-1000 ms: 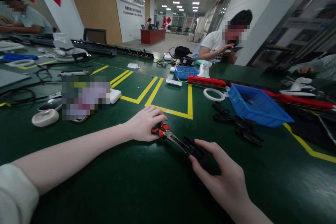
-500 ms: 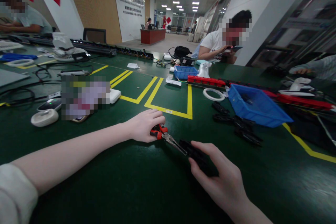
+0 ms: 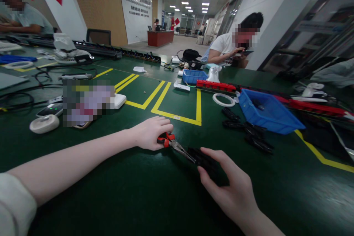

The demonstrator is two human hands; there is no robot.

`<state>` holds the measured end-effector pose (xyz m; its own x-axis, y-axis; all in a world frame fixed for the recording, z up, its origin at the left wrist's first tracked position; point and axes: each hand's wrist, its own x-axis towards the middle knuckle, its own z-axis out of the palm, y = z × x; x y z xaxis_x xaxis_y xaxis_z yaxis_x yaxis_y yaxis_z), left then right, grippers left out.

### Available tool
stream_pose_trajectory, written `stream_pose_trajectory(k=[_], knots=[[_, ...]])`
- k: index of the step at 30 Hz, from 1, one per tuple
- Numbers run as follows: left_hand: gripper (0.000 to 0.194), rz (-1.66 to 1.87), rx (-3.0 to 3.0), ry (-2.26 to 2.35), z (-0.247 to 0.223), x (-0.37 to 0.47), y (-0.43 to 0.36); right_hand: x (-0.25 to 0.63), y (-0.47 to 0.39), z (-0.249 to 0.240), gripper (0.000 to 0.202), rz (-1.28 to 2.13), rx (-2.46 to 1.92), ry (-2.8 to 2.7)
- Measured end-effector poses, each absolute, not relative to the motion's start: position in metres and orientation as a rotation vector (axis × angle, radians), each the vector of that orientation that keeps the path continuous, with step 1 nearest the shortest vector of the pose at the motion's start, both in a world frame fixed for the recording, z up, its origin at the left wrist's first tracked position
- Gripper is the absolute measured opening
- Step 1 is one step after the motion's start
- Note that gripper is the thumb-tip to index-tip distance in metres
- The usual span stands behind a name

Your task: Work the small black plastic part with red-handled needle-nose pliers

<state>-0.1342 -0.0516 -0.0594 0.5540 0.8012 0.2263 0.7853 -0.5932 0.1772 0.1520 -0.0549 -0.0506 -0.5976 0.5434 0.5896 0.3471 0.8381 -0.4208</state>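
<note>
My left hand (image 3: 152, 132) is closed round the red and black handles of long-nose pliers (image 3: 179, 148). The metal jaws point down to the right and meet the near end of a dark black part (image 3: 204, 160). My right hand (image 3: 229, 184) grips that black part between thumb and fingers; its exact kind is too dark to make out. Whether the jaw tips pinch the part or only touch it I cannot tell. Several similar black parts (image 3: 249, 129) lie in a loose pile to the right, beyond my right hand.
A large blue bin (image 3: 268, 112) stands at the right, with a white tape roll (image 3: 223, 99) beside it. Farther back are a smaller blue tray (image 3: 194, 76) and a red rail (image 3: 217, 85). At left lie a phone (image 3: 91, 105) and a white case (image 3: 44, 123). Other people sit around the table.
The whole view has shifted slightly. Both hands keep their hold on the pliers and the black part, with almost no movement between them.
</note>
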Motion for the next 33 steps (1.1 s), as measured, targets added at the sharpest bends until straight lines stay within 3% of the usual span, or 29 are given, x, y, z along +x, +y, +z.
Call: stream_pose_trajectory(k=[33], knots=[[0.017, 0.425, 2.701, 1.412, -0.0586, -0.1323, -0.0537, 0.1528, -0.0541, -0.0497, 0.036, 0.43, -0.656, -2.177]])
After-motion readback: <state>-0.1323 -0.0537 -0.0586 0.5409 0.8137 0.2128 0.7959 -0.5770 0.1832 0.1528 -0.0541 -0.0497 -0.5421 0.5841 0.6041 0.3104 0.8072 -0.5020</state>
